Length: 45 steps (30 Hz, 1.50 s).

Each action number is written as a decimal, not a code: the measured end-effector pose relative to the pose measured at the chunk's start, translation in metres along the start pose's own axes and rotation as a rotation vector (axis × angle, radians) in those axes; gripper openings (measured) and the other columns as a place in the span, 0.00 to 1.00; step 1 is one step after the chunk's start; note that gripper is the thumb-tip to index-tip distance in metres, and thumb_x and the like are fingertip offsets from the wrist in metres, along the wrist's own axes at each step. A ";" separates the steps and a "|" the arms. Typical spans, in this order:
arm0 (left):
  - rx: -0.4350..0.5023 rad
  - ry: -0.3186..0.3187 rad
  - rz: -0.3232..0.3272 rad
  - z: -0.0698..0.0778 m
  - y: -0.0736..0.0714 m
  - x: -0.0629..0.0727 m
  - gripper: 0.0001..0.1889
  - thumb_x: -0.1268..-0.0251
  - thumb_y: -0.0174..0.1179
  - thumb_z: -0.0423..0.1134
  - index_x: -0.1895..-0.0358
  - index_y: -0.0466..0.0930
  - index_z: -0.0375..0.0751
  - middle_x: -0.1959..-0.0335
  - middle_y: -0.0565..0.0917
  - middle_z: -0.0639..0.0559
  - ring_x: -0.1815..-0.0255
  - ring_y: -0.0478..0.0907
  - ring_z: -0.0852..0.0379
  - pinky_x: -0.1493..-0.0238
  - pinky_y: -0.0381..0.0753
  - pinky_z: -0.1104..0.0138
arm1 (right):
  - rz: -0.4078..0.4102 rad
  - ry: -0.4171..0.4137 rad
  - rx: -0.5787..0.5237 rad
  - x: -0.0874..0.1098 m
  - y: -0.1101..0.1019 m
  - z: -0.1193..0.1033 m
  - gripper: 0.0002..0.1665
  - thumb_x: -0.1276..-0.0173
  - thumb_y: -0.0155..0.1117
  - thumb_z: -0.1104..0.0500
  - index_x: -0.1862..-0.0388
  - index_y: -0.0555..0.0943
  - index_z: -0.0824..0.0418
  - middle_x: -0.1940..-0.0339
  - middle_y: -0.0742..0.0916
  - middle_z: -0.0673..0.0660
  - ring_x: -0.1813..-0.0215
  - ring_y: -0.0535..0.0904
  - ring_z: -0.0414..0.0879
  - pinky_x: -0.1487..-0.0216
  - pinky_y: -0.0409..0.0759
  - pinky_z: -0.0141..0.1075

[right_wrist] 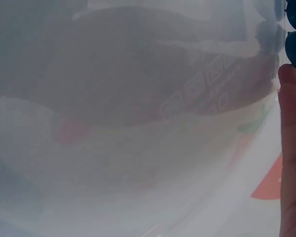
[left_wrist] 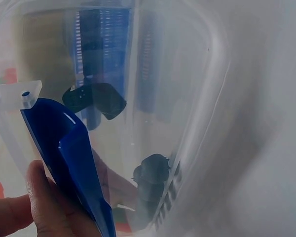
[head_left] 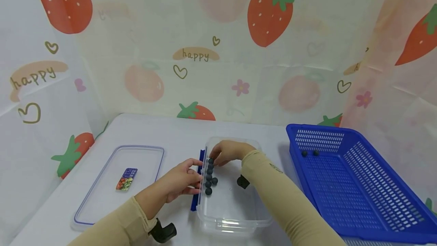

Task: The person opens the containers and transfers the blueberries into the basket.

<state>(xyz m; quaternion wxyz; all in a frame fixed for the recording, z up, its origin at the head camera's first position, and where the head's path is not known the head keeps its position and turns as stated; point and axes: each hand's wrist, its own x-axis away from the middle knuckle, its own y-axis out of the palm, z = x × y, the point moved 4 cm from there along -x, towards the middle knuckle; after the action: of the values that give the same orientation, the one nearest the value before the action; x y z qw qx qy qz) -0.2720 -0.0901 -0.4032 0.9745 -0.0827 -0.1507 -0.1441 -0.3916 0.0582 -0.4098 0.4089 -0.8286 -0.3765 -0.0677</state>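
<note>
Dark blueberries (head_left: 209, 178) form a row along the left wall inside a clear plastic box (head_left: 235, 210), with one blueberry (head_left: 214, 181) just right of the row. My right hand (head_left: 230, 152) reaches into the box and pinches the blueberry (head_left: 211, 160) at the row's far end; in the right wrist view a finger (right_wrist: 292, 113) meets a berry. Outside the box, my left hand (head_left: 182, 179) has its fingers spread and touching the left side at the blue latch (head_left: 194, 202). Close up, the left wrist view shows fingers (left_wrist: 39, 197) against that latch.
Right of the box stands a blue perforated basket (head_left: 314, 200) with two blueberries (head_left: 310, 153) at its far end. To the left lies a clear lid (head_left: 99, 200) with a blue seal and a small printed card (head_left: 126, 179) on it. A strawberry-printed cloth (head_left: 153, 29) hangs behind.
</note>
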 end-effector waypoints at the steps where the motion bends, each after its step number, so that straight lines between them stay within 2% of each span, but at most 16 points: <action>1: 0.002 0.002 -0.001 0.000 0.000 0.000 0.23 0.36 0.53 0.32 0.38 0.62 0.46 0.64 0.75 0.41 0.67 0.76 0.52 0.64 0.82 0.64 | -0.001 -0.006 0.001 0.000 0.000 0.000 0.15 0.41 0.63 0.64 0.53 0.81 0.60 0.58 0.83 0.52 0.57 0.79 0.43 0.53 0.79 0.34; 7: 0.006 0.013 -0.010 0.000 0.000 0.001 0.23 0.36 0.53 0.32 0.38 0.62 0.45 0.65 0.75 0.42 0.67 0.76 0.52 0.64 0.82 0.64 | 0.007 -0.054 -0.035 0.000 -0.006 0.001 0.14 0.42 0.64 0.64 0.55 0.81 0.59 0.58 0.83 0.51 0.58 0.80 0.43 0.55 0.80 0.34; 15: 0.001 0.011 -0.010 0.001 0.000 0.002 0.23 0.36 0.53 0.31 0.38 0.61 0.44 0.66 0.75 0.42 0.68 0.77 0.52 0.65 0.82 0.65 | 0.051 -0.095 -0.192 -0.006 -0.016 0.004 0.10 0.44 0.67 0.63 0.61 0.82 0.58 0.61 0.83 0.55 0.57 0.82 0.49 0.56 0.81 0.36; 25: 0.002 0.010 0.001 0.003 0.001 0.002 0.24 0.37 0.54 0.31 0.38 0.61 0.44 0.66 0.75 0.42 0.68 0.76 0.53 0.66 0.82 0.65 | 0.057 -0.110 -0.202 -0.002 -0.016 -0.007 0.06 0.39 0.62 0.65 0.63 0.79 0.64 0.64 0.84 0.57 0.61 0.83 0.48 0.59 0.82 0.36; 29: 0.001 0.005 0.001 0.002 0.000 0.001 0.24 0.37 0.53 0.31 0.38 0.61 0.44 0.66 0.75 0.42 0.68 0.76 0.53 0.65 0.82 0.65 | 0.060 -0.136 -0.201 0.001 -0.020 -0.009 0.05 0.39 0.62 0.65 0.64 0.78 0.64 0.65 0.84 0.58 0.59 0.83 0.52 0.59 0.82 0.36; 34: -0.004 -0.001 0.002 0.001 -0.001 0.001 0.24 0.37 0.53 0.32 0.38 0.61 0.44 0.66 0.75 0.42 0.68 0.76 0.52 0.65 0.82 0.64 | 0.059 -0.204 -0.244 0.010 -0.031 -0.014 0.05 0.38 0.61 0.65 0.64 0.77 0.64 0.64 0.85 0.59 0.54 0.80 0.58 0.57 0.81 0.38; 38: -0.008 -0.004 0.003 0.000 -0.001 0.001 0.23 0.36 0.54 0.32 0.38 0.61 0.45 0.65 0.75 0.42 0.68 0.77 0.52 0.65 0.82 0.64 | 0.062 -0.236 -0.241 0.020 -0.043 -0.019 0.05 0.38 0.61 0.65 0.63 0.76 0.65 0.63 0.85 0.59 0.53 0.81 0.57 0.56 0.81 0.39; 45: -0.008 0.000 0.004 0.002 0.000 0.001 0.24 0.37 0.54 0.32 0.38 0.61 0.45 0.65 0.75 0.42 0.68 0.77 0.52 0.65 0.82 0.65 | 0.108 -0.272 -0.214 0.052 -0.078 -0.026 0.06 0.37 0.60 0.65 0.62 0.75 0.65 0.62 0.84 0.60 0.53 0.80 0.58 0.54 0.80 0.40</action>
<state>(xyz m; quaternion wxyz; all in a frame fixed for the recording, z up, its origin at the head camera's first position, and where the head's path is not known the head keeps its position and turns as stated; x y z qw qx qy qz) -0.2714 -0.0898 -0.4014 0.9745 -0.0871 -0.1499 -0.1428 -0.4024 0.0986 -0.3223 0.2669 -0.8878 -0.3739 0.0272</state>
